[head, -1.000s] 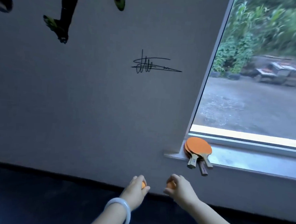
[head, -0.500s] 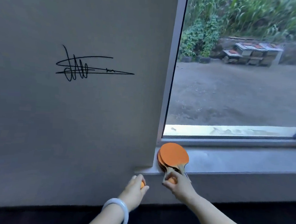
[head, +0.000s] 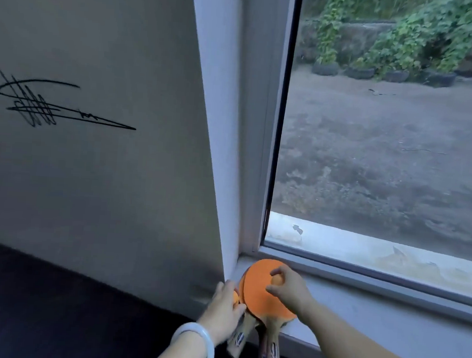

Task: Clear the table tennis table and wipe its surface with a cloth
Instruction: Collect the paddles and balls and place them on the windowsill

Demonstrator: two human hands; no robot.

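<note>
A: Where are the balls relative to the stacked paddles on the sill?

B: Right hand pinches one ball above the top blade; left hand grasps another ball just left.

Low in the frame, right of centre, we see a stack of table tennis paddles lying flat on the windowsill, orange rubber up, wooden handles jutting over its edge toward us. One orange ball is pinched just above the top blade; a second orange ball... we correct: second orange ball sits beside the stack's left edge, half hidden.
</note>
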